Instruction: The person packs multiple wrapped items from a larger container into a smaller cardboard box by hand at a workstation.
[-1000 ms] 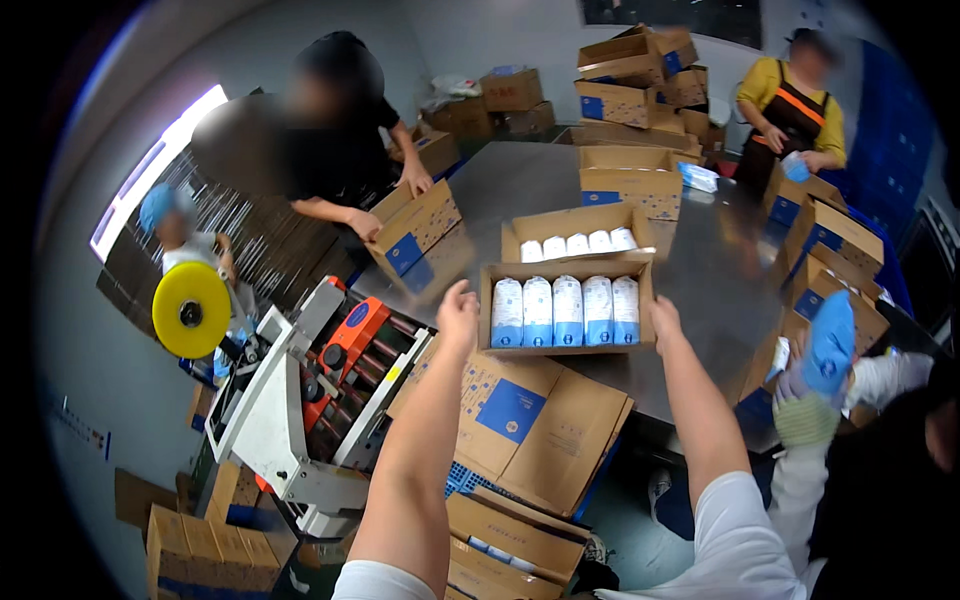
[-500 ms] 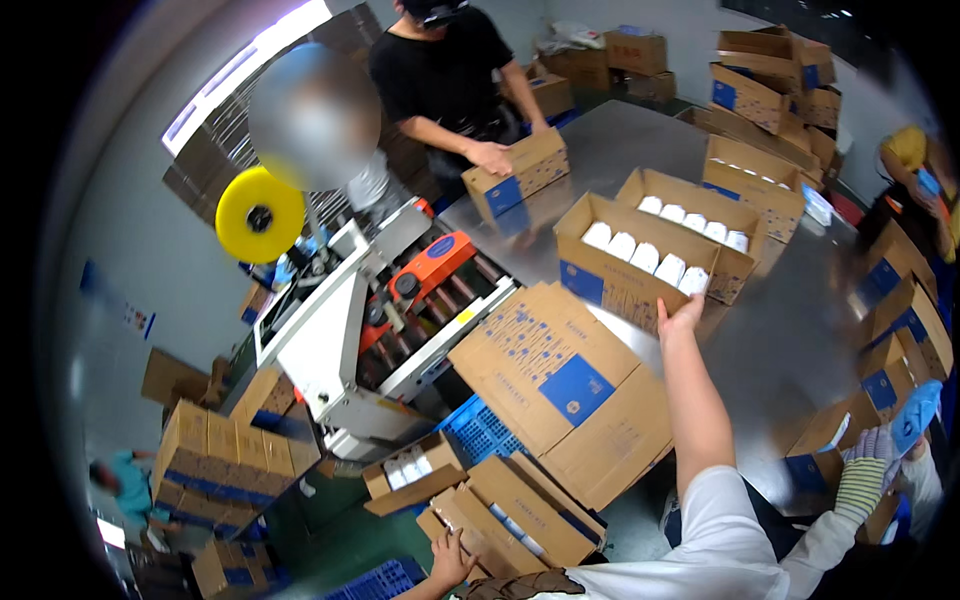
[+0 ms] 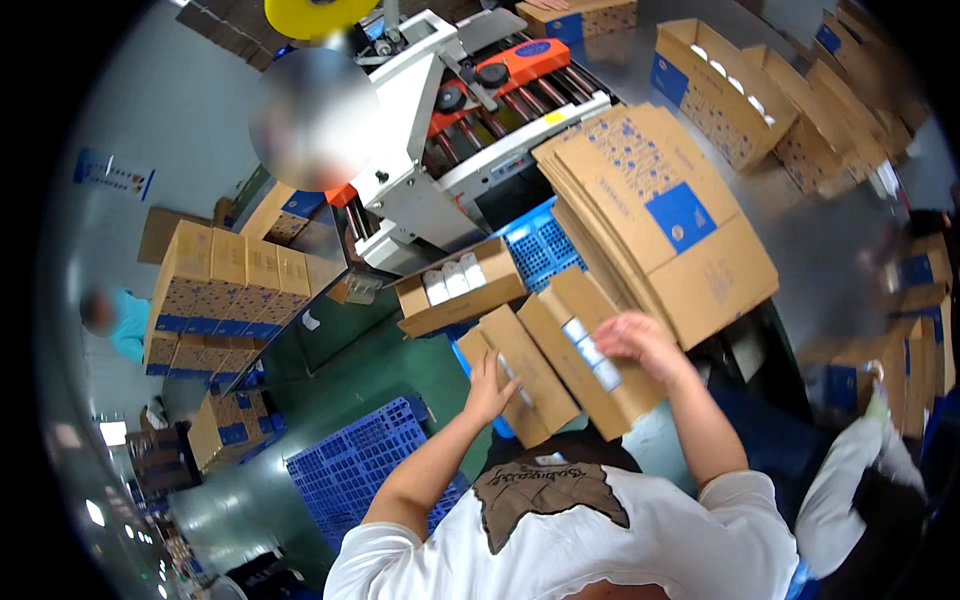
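My left hand [image 3: 489,391] lies on the near-left cardboard carton [image 3: 535,407], fingers spread over its flap and open gap. Just right of it, a second carton [image 3: 560,310] stands open, showing a row of white packs [image 3: 592,354]. My right hand [image 3: 638,343] is over that carton's right side, fingers stretched and apart; whether it touches the flap I cannot tell. Beyond the left one, a third open carton [image 3: 465,307] holds several white packs. A blue plastic crate [image 3: 540,248] shows behind these cartons.
A stack of flattened cartons [image 3: 650,200] lies at the table's edge. Behind it stands a white and orange carton-sealing machine [image 3: 470,120]. Filled open cartons [image 3: 712,95] stand on the metal table [image 3: 800,235]. A blue pallet [image 3: 355,465] lies on the floor; a co-worker's white sleeve [image 3: 845,495] is at right.
My right hand has left the filled carton on the table and come down to the nearer cartons. My left hand remains at the near-left carton. The view has turned downward.
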Motion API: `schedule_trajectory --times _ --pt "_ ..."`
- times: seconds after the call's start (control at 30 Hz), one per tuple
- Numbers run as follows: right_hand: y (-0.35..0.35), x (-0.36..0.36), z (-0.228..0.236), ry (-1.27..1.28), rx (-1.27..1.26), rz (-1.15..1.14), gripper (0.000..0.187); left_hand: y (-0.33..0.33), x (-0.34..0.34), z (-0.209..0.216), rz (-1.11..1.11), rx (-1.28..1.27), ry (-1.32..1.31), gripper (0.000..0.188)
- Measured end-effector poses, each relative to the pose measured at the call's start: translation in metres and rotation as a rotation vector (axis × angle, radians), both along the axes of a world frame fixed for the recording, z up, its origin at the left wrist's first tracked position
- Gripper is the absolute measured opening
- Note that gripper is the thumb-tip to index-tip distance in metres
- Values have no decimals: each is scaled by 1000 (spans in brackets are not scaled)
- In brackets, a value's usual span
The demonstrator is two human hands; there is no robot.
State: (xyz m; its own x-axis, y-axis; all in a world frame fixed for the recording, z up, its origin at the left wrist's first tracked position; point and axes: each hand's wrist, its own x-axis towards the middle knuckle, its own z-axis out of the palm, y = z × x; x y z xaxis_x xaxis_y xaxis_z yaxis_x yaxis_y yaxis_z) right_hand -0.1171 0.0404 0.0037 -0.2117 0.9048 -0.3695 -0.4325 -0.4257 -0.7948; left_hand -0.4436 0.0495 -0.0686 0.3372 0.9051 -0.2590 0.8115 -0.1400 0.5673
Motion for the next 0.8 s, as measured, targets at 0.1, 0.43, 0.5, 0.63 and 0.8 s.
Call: schedule_trajectory --times 0.1,0.43,0.5,0.63,0.8 --pt "-71 -82 -51 -1189 352 -82 41 25 -11 -11 -26 -50 -119 74" --pt "-141 -182 -32 -1907 -75 43 28 48 -17 -41 -174 -76 -419 70" --pt "-148 -192 -26 -2050 88 -220 37 40 -30 -59 -93 -102 -384 65" --pt "-168 -218 -37 -1734 388 -91 41 29 -85 -88 26 -233 -103 61" --pt "-168 -263 -159 -1341 19 22 45 3 -159 -98 -48 -349 283 57"
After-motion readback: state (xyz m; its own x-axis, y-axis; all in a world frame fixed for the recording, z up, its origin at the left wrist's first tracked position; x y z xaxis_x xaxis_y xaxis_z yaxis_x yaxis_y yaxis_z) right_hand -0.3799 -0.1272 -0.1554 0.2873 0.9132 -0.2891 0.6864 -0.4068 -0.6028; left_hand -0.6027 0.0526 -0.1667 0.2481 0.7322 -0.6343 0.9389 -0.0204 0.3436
